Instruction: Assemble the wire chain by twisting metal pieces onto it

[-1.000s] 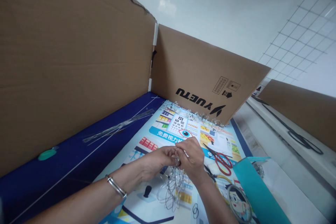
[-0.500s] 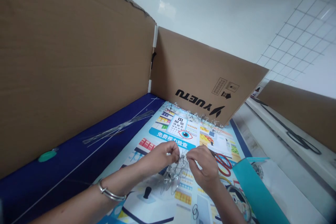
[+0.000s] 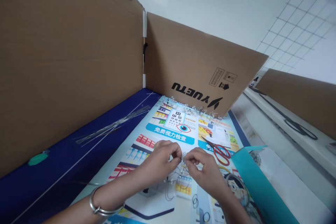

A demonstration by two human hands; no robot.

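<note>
Over the printed sheet (image 3: 154,142), my left hand (image 3: 166,155) and my right hand (image 3: 202,164) meet almost fingertip to fingertip. Each is closed in a pinch on thin wire. A loose tangle of silvery wire (image 3: 181,176) hangs below the fingers, with small pale bits in it. A silver bangle (image 3: 98,204) circles my left wrist. Red-handled scissors (image 3: 222,154) lie just beyond my right hand, their blades pointing up and to the left.
Cardboard panels (image 3: 194,59) stand at the left and back, with clear wired bits (image 3: 194,110) along the back one. Straight wires (image 3: 112,126) lie on blue cloth at left. A teal box (image 3: 259,182) and yellow tape roll (image 3: 224,169) are at right.
Both hands have come closer together at the fingertips, and the wire tangle hangs lower and less bunched. More of the scissors shows. The whole view has shifted slightly.
</note>
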